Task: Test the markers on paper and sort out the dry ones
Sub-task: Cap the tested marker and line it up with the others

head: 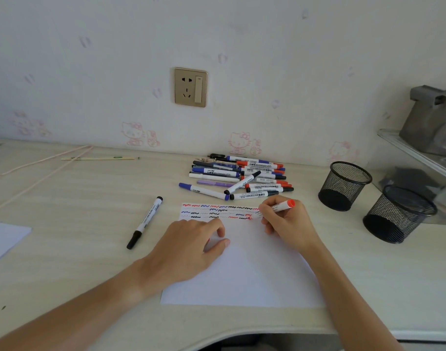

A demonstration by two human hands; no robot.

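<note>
Two hands worked over the white sheet of paper [244, 269] that lay flat on the pale wood-grain counter [77, 198] in the head view, the only view given. The right hand [285, 221] pinched a white-barrelled marker with a red end cap [284, 206], its tip down at the end of the third row of wavy red, blue and black test lines [217, 211] near the sheet's far edge. The left hand [191, 247] rested on the paper with its fingers loosely curled; a trace of red under them may have been the marker's cap, though that could not be told for certain.

Just beyond the sheet lay a loose pile of capped whiteboard markers in red, blue and black [239, 176], and a single black-capped white marker [146, 221] lay alone to the left, well apart from the pile. Two black wire-mesh pen cups [343, 186] stood to the right.

The chief risk seemed to be confusion in sorting. Several faint lines sat among the bold ones, so a weak red stroke could be misread beside a strong neighbour. An uncapped marker set down carelessly might stain the counter or dry out. A tested marker dropped near the pile could roll into the untested ones. If the left hand lifted, the paper could slip under the tip and smear the row.
</note>
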